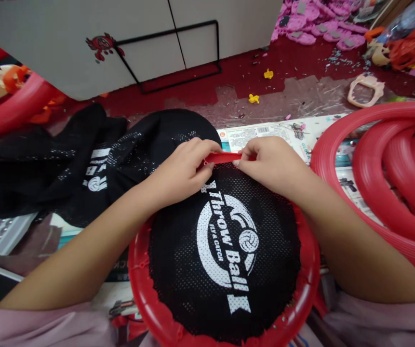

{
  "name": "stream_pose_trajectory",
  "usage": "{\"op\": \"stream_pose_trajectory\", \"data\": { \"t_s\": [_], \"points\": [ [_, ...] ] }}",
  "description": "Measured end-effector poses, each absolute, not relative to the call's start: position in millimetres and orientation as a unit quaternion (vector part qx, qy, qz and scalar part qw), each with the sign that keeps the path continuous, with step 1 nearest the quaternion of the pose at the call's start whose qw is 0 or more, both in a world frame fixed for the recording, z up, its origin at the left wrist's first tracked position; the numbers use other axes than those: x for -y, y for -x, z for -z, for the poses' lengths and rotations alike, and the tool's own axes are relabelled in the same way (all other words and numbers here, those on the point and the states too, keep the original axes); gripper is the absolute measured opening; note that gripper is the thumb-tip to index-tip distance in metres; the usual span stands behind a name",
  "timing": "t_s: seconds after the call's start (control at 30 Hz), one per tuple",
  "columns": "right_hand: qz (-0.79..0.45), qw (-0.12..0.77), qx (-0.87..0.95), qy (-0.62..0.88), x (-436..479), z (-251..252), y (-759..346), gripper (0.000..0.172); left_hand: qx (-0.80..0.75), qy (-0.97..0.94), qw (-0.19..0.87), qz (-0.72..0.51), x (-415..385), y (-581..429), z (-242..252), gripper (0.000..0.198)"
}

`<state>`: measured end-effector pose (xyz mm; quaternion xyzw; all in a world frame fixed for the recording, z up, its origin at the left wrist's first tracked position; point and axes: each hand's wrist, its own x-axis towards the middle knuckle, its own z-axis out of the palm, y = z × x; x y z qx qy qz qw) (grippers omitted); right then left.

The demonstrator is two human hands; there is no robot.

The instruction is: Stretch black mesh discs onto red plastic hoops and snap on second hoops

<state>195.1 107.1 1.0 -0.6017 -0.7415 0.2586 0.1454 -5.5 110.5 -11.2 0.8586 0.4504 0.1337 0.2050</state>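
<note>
A round red plastic ring lies in front of me with black mesh fabric stretched across it. White lettering on the mesh reads "Throw Ball". At the far edge, my left hand pinches the rim and mesh between thumb and fingers. My right hand grips the same edge just to the right, its thumb pressed on the mesh border. Between the hands a short stretch of red rim shows. Small red pegs or hooks line the mesh border around the ring.
More black printed mesh lies heaped at the left. Several red rings are stacked at the right. Behind stands a white board with a black wire frame. Pink plastic pieces, yellow bits and a beige frame lie at the back.
</note>
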Motion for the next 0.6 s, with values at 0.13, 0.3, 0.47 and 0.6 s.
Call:
{"op": "stream_pose_trajectory", "data": {
  "t_s": [0.13,0.3,0.47,0.6],
  "points": [
    [-0.269,0.134,0.739,0.603,-107.2,-2.6,-195.9,0.013,-0.395,-0.894,0.173,-0.117,-108.8,7.7,13.7,0.042],
    [-0.289,0.123,0.742,0.593,-106.6,-5.3,-196.8,0.013,-0.391,-0.898,0.172,-0.102,-109.4,9.9,13.8,0.038],
    [-0.268,0.127,0.755,0.585,-104.8,-8.9,-198.6,0.009,-0.382,-0.903,0.184,-0.070,-111.7,12.1,6.4,0.036],
    [-0.189,0.133,0.779,0.582,-101.5,-19.3,-205.3,0.013,-0.422,-0.881,0.201,-0.070,-112.7,15.6,-2.9,0.035]
  ]
}}
